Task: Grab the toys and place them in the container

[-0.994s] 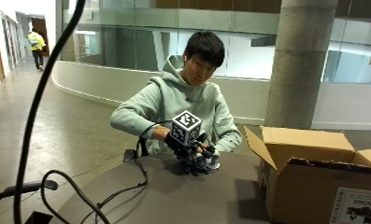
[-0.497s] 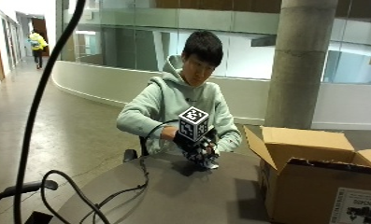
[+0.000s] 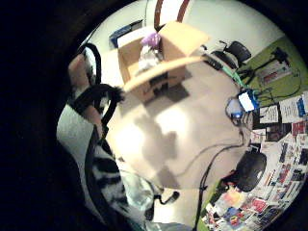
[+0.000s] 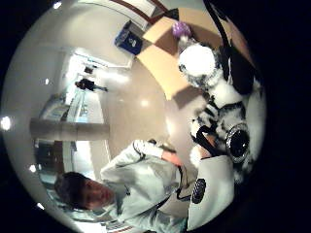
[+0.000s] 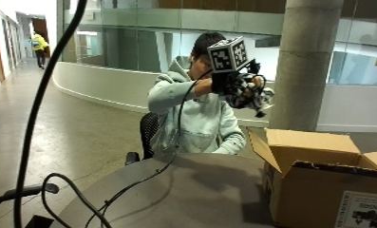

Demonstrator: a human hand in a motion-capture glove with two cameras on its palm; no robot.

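In the outside view my gloved right hand [image 5: 229,86] is raised to head height and grips a black-and-white striped plush toy [image 5: 252,97], up and left of the open cardboard box [image 5: 314,183]. The same plush [image 4: 218,92] fills one side of the thumb side palm view, and its striped fur [image 3: 108,178] shows in the little finger side view. The box [image 3: 154,65] stands on the grey round table [image 3: 192,139], with a purple toy [image 3: 152,38] and a pale grey one [image 3: 147,57] inside. The person's other hand is hidden.
The box's near flap [image 5: 264,149] sticks out over the table [image 5: 194,190]. A small blue device [image 3: 243,103] lies near the table's far edge. A black pole [image 5: 42,104] stands in the foreground, and a concrete column [image 5: 308,61] rises behind the box.
The hand has lifted the striped plush off the tabletop and raised it to head height, moving it toward the box side.
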